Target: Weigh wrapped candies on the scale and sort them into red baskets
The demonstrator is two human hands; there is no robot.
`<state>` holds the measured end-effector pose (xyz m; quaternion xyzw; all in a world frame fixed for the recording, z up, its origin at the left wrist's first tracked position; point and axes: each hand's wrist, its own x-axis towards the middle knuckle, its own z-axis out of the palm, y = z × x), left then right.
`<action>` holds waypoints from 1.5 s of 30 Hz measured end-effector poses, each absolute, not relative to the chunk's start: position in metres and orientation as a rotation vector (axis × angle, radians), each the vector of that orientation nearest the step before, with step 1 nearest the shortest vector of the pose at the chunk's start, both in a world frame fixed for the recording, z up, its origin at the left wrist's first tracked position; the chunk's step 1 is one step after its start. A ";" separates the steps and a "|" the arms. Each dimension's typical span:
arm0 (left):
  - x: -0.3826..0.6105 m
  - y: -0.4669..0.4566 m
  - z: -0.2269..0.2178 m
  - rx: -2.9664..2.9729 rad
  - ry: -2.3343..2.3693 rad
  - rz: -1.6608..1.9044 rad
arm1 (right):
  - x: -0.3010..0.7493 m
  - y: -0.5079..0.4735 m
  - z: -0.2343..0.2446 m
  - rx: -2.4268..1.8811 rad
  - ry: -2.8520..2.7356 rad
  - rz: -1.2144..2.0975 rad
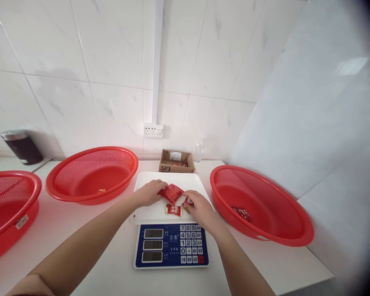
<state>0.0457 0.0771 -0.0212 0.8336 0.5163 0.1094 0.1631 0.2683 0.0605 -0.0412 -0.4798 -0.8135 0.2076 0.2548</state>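
On the white pan (144, 179) of a digital scale, my left hand (151, 192) grips the left end of a shiny red packet (172, 192). My right hand (200, 207) is closed around a smaller pinkish-red packet (189, 201), its index finger close to the red packet's right end. Just below lies a small red and gold wrapped snack (173, 210), untouched by either hand. The scale's blue panel (172, 260) with keys and displays faces me. My right fingers partly hide the pinkish packet.
Red mesh baskets stand at far left (33, 183), back left (92, 153) and right (283, 193); the right one holds small wrapped pieces (241, 213). Behind the scale are an open cardboard box (175, 168) and a clear plastic bottle (199, 151). A dark tumbler (23, 148) stands left.
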 end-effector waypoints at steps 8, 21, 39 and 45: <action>0.050 0.063 -0.024 2.275 1.459 0.461 | 0.263 0.061 -0.038 -1.269 -2.117 0.648; 0.068 0.063 -0.017 1.229 1.219 0.978 | 0.251 0.072 -0.035 -1.194 -1.756 0.643; 0.094 0.027 -0.014 0.527 0.874 1.133 | 0.225 0.054 -0.035 -0.985 -1.788 0.333; 0.089 0.024 -0.013 0.538 0.873 1.178 | 0.222 0.046 -0.031 -1.012 -1.816 0.409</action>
